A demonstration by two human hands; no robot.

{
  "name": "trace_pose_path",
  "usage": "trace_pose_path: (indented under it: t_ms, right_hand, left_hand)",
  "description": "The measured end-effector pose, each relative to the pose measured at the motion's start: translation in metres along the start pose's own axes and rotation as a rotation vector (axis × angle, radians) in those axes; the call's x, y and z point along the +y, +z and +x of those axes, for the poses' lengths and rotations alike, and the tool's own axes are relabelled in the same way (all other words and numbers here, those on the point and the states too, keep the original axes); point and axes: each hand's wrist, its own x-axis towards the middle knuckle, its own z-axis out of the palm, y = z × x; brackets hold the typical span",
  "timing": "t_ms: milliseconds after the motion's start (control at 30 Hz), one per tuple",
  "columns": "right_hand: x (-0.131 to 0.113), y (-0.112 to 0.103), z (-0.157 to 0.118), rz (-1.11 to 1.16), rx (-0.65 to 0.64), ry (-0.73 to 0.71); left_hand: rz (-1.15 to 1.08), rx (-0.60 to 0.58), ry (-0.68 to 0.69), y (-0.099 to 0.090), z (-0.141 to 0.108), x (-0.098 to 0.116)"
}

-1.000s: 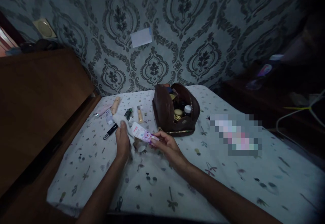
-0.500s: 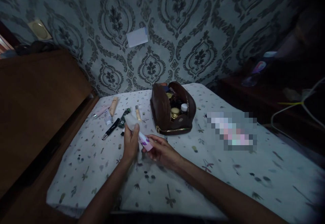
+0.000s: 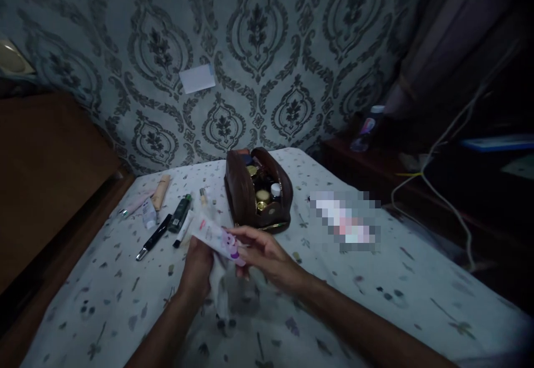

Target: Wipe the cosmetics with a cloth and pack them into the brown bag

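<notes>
A white and purple tube (image 3: 214,238) is held between both hands in front of a brown bag. My right hand (image 3: 262,254) grips its purple lower end between thumb and fingers. My left hand (image 3: 199,265) is closed beneath the tube and a whitish, thin wipe or cloth (image 3: 219,290), which hangs below; its fingers are mostly hidden. The open brown bag (image 3: 240,190) holds several jars and bottles, among them a white-capped bottle (image 3: 276,190). Left of the hands lie a dark green tube (image 3: 181,213), a black tube (image 3: 154,238) and a slim white tube (image 3: 183,229).
A peach tube (image 3: 161,192), a small white tube (image 3: 149,214) and a pink tube (image 3: 137,203) lie at the left of the patterned sheet (image 3: 334,312). A blurred-out item (image 3: 344,218) lies at the right. Beyond stand a bottle (image 3: 367,129) and a white cable (image 3: 444,193).
The view has swung right, so the bag and wall appear further left. The tube has been turned and more of its white face shows. The whitish cloth hangs lower below the hands.
</notes>
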Motion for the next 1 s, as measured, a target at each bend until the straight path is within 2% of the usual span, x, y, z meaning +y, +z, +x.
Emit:
trace_pose_path:
  t_ms: [33,100,200,267,333,400,467,533,633,733,800,1000]
  right_hand:
    - [-0.013,-0.005,-0.004,-0.048,0.018,-0.054]
    - [-0.041,-0.018,-0.011,-0.161,0.1,-0.161]
    - [-0.084,-0.039,-0.02,-0.338,0.324,-0.314]
    - [-0.107,-0.05,-0.023,-0.501,0.482,-0.392]
    - [-0.125,-0.058,-0.023,-0.7,0.59,-0.445]
    - [-0.136,-0.065,-0.02,-0.911,0.623,-0.503]
    - [-0.143,-0.072,-0.014,-1.107,0.595,-0.582]
    - [-0.148,-0.079,-0.006,-1.269,0.519,-0.643]
    - [-0.153,-0.089,0.008,-1.416,0.37,-0.659]
    - [-0.161,-0.098,0.022,-1.454,0.242,-0.632]
    - [-0.168,-0.104,0.028,-1.442,0.173,-0.598]
    - [-0.18,-0.112,0.04,-1.399,0.11,-0.493]
  left_hand:
    - [0.151,-0.017,0.071,0.002,0.001,0.002]
    - [0.438,-0.159,0.2,0.009,0.004,0.007]
    - [0.793,-0.424,0.422,0.023,0.01,0.014]
    - [1.045,-0.487,0.531,0.035,0.014,0.013]
    - [1.319,-0.498,0.539,0.047,0.018,0.01]
    - [1.555,-0.505,0.489,0.056,0.021,0.006]
    - [1.715,-0.514,0.438,0.06,0.025,0.003]
    - [1.784,-0.521,0.445,0.057,0.028,-0.001]
    - [1.758,-0.514,0.602,0.045,0.034,-0.008]
    - [1.664,-0.497,0.809,0.033,0.037,-0.017]
    - [1.613,-0.481,0.886,0.03,0.039,-0.021]
    - [1.559,-0.475,0.876,0.034,0.041,-0.021]
